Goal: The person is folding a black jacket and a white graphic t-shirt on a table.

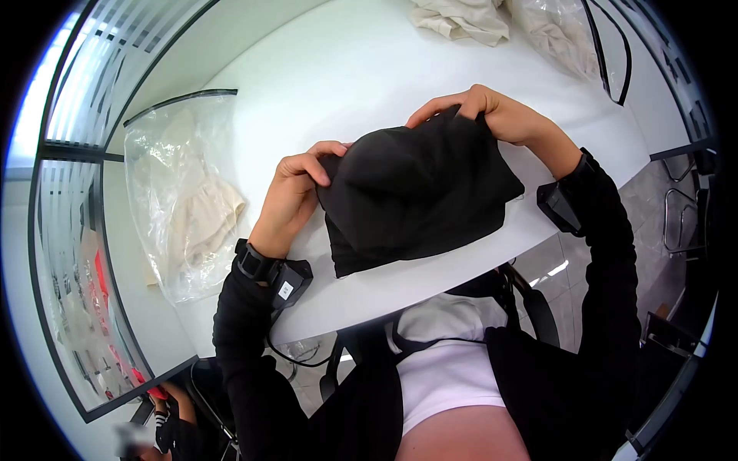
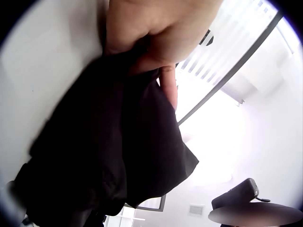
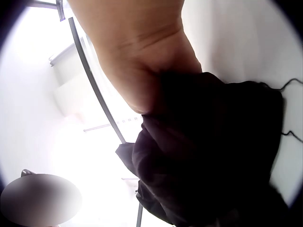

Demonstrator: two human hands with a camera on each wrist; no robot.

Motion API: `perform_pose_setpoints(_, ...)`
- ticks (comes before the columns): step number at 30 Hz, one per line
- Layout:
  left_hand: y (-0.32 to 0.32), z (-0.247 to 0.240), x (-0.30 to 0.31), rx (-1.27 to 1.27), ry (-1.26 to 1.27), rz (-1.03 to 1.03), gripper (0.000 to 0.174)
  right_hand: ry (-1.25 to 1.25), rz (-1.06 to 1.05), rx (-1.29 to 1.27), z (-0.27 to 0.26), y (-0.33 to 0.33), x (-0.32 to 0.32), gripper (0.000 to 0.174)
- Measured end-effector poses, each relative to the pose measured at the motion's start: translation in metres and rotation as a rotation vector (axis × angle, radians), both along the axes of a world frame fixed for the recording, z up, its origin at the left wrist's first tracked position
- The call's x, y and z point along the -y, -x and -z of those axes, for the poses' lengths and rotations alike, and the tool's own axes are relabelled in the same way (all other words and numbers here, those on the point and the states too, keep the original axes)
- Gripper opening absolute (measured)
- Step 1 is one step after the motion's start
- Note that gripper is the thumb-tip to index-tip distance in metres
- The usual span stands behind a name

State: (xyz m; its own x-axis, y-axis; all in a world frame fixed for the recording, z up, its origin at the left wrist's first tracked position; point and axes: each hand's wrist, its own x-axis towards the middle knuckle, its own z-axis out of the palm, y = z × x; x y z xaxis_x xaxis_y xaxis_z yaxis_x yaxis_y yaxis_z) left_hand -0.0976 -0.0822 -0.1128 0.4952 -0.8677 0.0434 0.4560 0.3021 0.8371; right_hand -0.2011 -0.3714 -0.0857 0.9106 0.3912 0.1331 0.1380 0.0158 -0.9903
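A black cloth piece, soft and bulging in the middle with a straight lower edge, is held up over the near side of the white table. My left hand grips its upper left corner, fingers bent over the edge. At the upper right my right hand pinches the top edge between thumb and fingers. In the left wrist view the black cloth hangs in folds below the hand. Loose dark threads trail from its side in the right wrist view, where the fingertips are hidden by the fabric.
A clear plastic bag with beige cloth inside lies on the table's left. Farther back are a beige cloth and another clear bag with a black edge. A glass partition borders the left side; another person sits beyond.
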Motion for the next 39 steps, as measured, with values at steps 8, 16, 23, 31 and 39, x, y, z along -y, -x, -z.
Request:
perform_pose_setpoints(8, 0.01, -0.019, 0.007, 0.07, -0.203, -0.114, 0.029, 0.03, -0.005, -0.006, -0.001, -0.002, 0.004, 0.025)
perform_pose_setpoints(16, 0.015, -0.032, 0.014, 0.049, -0.247, -0.146, 0.037, 0.21, 0.078, 0.164, -0.002, -0.002, 0.004, 0.02)
perform_pose_setpoints(23, 0.015, -0.041, 0.017, 0.16, -0.439, 0.004, 0.048, 0.291, 0.146, 0.352, -0.007, 0.0, -0.009, 0.015)
perform_pose_setpoints(31, 0.02, -0.039, 0.023, 0.033, -0.386, 0.414, 0.06, 0.29, 0.135, 0.429, -0.013, 0.003, -0.013, 0.015)
perform_pose_setpoints(39, 0.043, -0.046, 0.05, -0.197, -0.438, 0.392, 0.06, 0.178, 0.111, 0.446, -0.009, -0.002, -0.023, 0.011)
